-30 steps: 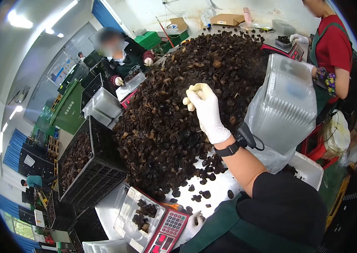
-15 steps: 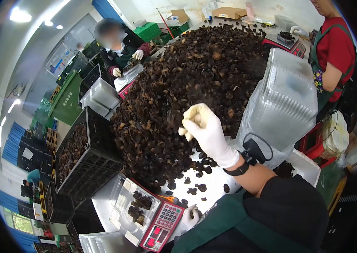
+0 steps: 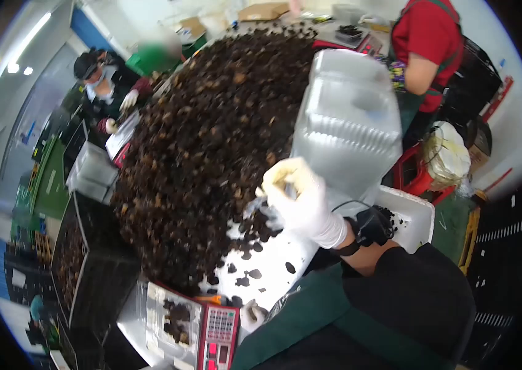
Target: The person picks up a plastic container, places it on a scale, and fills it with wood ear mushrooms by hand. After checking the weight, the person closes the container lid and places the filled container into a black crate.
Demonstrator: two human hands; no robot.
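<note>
Pieces (image 3: 212, 123), dark and crinkly, in a massive heap on the surface (image 3: 267, 271), plus a few strays on the bare bit. Small clump of the same stuff in an open clear tub (image 3: 157, 324), sitting on the red scale (image 3: 221, 327). Left hand (image 3: 252, 316) right beside that scale, half tucked behind the green apron (image 3: 292, 320), so can't tell if open or closed. Right hand (image 3: 301, 200) up by the heap's edge, fingers curled in toward the thumb; can't make out anything gripped. Next to it, a big stack of clear tubs (image 3: 353, 132), then a white bin (image 3: 424, 225) with some dark bits inside, partly blocked by the arm. Over on the left, a black crate (image 3: 107, 265) loaded with dark stuff, pretty blurry. Way back, a little filled tray (image 3: 348, 40), too small for details.
</note>
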